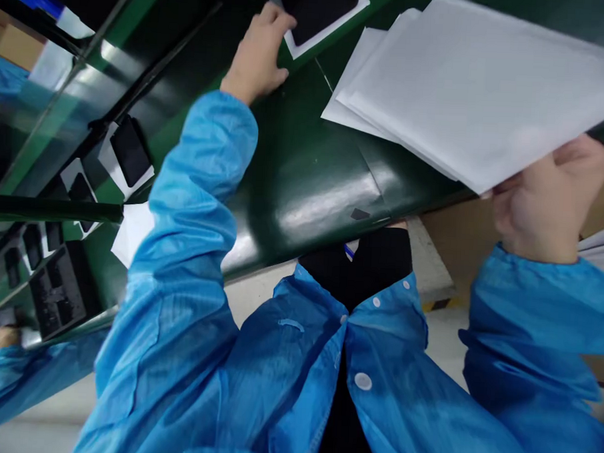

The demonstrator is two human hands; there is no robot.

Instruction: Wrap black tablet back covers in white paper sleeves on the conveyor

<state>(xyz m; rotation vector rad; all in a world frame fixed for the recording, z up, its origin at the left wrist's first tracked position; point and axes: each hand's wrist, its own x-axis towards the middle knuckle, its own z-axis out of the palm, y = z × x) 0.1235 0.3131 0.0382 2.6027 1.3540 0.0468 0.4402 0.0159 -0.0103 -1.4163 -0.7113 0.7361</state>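
The hands are held well apart. By the right hand (548,197), a few white sheets (482,94) are gripped at their near edge, fanned over the right part of the green table (304,166). The left hand (259,51) is spread, thumb apart from fingers, with its fingertips at the edge of a dark slab (316,13); whether it is gripped cannot be told. The slab is backed by a white pad (330,35) at the table's far side. More slabs (130,151) are laid out to the left.

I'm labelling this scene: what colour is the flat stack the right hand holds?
White; the flat stack in the right hand shows best in the head view.
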